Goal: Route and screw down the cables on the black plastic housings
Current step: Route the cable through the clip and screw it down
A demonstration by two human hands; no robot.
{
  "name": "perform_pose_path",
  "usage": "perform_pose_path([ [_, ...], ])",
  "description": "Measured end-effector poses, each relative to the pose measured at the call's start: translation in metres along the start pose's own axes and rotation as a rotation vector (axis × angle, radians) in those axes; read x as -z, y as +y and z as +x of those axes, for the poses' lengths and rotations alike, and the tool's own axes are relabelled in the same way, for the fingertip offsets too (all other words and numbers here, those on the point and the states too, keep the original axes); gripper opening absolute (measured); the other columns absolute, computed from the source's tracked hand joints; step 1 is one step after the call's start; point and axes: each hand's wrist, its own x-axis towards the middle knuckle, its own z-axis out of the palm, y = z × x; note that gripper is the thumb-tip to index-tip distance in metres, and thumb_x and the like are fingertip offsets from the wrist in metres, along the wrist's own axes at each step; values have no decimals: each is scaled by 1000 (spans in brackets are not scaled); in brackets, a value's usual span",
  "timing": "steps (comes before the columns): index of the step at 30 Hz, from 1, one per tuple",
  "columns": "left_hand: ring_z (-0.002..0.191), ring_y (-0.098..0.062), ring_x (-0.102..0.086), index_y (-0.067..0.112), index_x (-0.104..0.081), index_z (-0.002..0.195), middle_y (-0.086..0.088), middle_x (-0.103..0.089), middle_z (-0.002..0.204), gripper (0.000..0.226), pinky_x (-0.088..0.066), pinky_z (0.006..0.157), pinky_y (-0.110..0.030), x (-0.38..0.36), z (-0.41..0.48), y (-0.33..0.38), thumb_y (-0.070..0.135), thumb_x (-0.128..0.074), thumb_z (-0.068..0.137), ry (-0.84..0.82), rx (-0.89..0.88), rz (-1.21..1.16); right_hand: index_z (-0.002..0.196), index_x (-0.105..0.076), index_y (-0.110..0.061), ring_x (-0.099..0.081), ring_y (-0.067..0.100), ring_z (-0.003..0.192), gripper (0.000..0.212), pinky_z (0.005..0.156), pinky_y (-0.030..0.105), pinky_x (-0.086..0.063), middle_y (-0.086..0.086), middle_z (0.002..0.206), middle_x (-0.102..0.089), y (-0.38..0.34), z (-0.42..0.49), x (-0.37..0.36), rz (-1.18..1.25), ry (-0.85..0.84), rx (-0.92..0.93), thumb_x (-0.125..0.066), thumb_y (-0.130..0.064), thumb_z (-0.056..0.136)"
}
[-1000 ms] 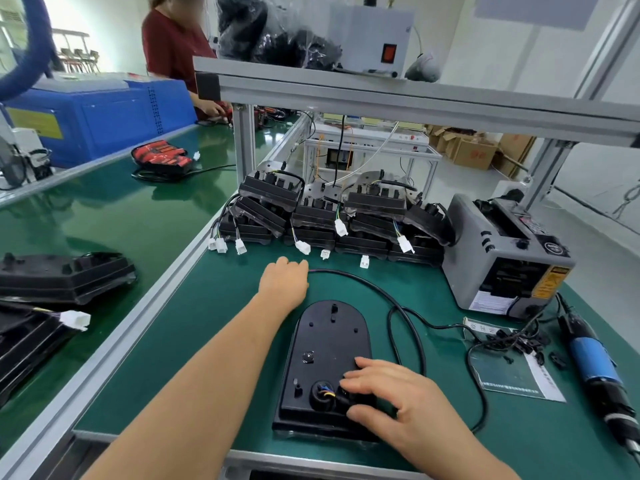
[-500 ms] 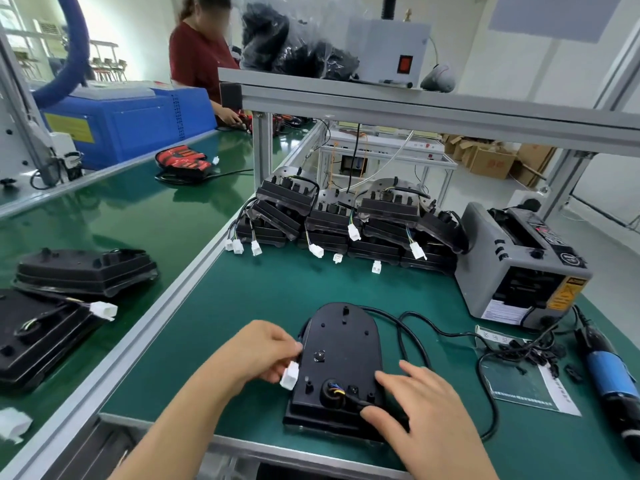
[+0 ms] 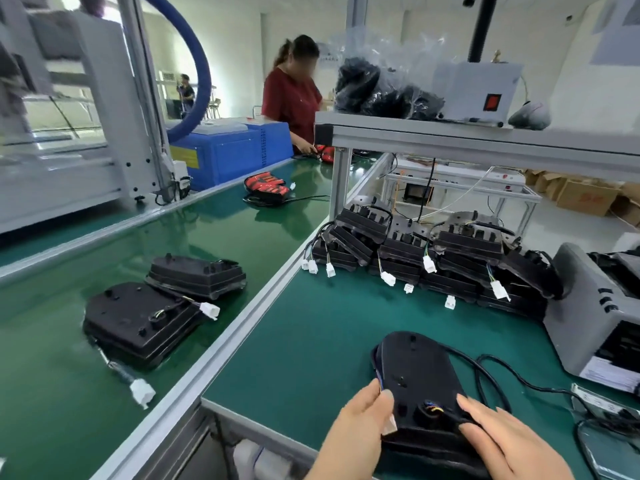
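Leftward the view has swung, and the left hand (image 3: pixel 363 420) has drawn the white connector (image 3: pixel 390 426) down to the near-left corner of the black plastic housing (image 3: pixel 419 372), which lies flat at the tabletop's (image 3: pixel 311 341) near edge. Its fingers pinch the connector's wires, likely pulling slack along the housing's rim. Right hand (image 3: pixel 505 441) rests beside the grommet (image 3: pixel 427 410), apparently steadying the housing; whether it pinches the black cable (image 3: pixel 475 366) I cannot tell.
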Motion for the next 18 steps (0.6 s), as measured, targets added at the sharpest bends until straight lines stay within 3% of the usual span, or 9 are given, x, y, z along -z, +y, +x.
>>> perform_pose_path([
  [2,102,-4,-64,20,-58,128,10,-69,112,34,-47,96,-22,0,0,-3,14,-56,95,-43,11,-135,136,-42,-40,-35,-14,122,48,97,0,-15,-24,140,-40,-2,8,7,34,-3,13,-58,-31,92],
  [4,95,11,-62,28,-55,129,19,-65,114,35,-46,86,-9,-1,-1,-9,18,-56,96,-38,-46,-109,124,-57,-37,-46,-11,115,46,93,-4,-19,-24,128,-53,4,16,12,83,43,43,-70,-21,84],
  [7,85,25,-55,33,-48,133,24,-58,119,39,-39,75,1,-7,11,-26,21,-53,96,129,-99,-199,116,-47,-56,-41,-11,122,39,99,1,-22,-41,124,-41,5,29,24,70,-1,131,-61,-33,88],
  [10,74,13,-61,19,-44,140,3,-59,123,49,-40,61,-1,-21,30,-26,6,-54,93,176,-19,-251,105,-53,-69,-49,-18,111,46,96,2,-32,-46,112,-53,3,46,38,169,-59,144,-65,-30,85],
  [12,57,9,-60,8,-43,141,-6,-57,120,60,-37,49,-2,-32,26,-22,-5,-62,85,137,-10,-369,100,-37,-82,-43,-23,112,62,96,2,-33,-57,110,-43,5,54,41,228,-72,152,-64,-29,84],
  [13,58,1,-62,-1,-43,138,-13,-56,122,63,-36,46,-3,-36,24,-20,-13,-64,80,140,-55,-441,102,-25,-84,-39,-25,115,68,96,2,-32,-60,113,-35,5,57,40,251,-54,163,-63,-31,83],
  [14,68,-9,-62,-11,-44,133,-21,-53,128,61,-36,50,-4,-34,29,-18,-21,-62,76,157,-127,-462,103,-20,-84,-38,-24,116,68,97,2,-32,-60,114,-32,5,59,41,267,-51,174,-61,-34,82],
  [16,101,-32,-57,-23,-46,123,-32,-44,137,52,-37,78,-14,-31,48,1,-30,-57,73,222,-221,-540,102,-22,-84,-39,-22,117,64,97,2,-32,-58,114,-36,4,62,42,282,-84,199,-59,-37,78],
  [18,107,-37,-51,-23,-42,126,-35,-41,138,54,-34,84,-22,-30,63,22,-33,-52,75,302,-208,-741,98,-36,-81,-40,-20,117,65,97,2,-31,-53,108,-49,3,65,38,307,-89,226,-66,-25,81],
])
